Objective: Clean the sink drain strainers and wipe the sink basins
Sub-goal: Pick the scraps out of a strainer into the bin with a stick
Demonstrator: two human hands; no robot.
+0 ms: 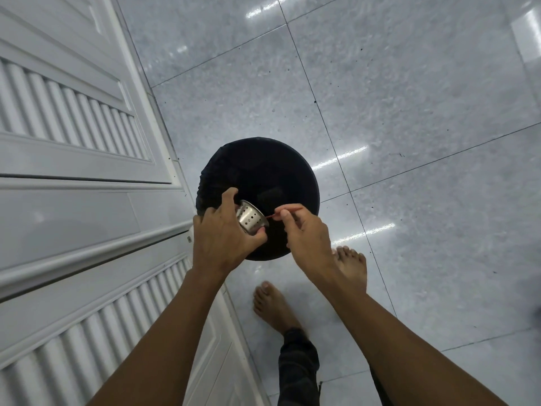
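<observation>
Fingers of the left hand (222,241) curl round a perforated metal strainer (251,219), thumb under its lower wall and fingertips over its far side, its open mouth tilted toward the right hand (307,232). The right thumb and forefinger pinch a thin red stick (275,215), whose tip touches the strainer's rim just beyond the left thumb; the other right fingers hang loosely curled. Directly beneath both sets of fingers stands a round black bin (263,165) on the glossy grey tiled floor (409,112). White louvred doors (73,142) run beside the left knuckles.
</observation>
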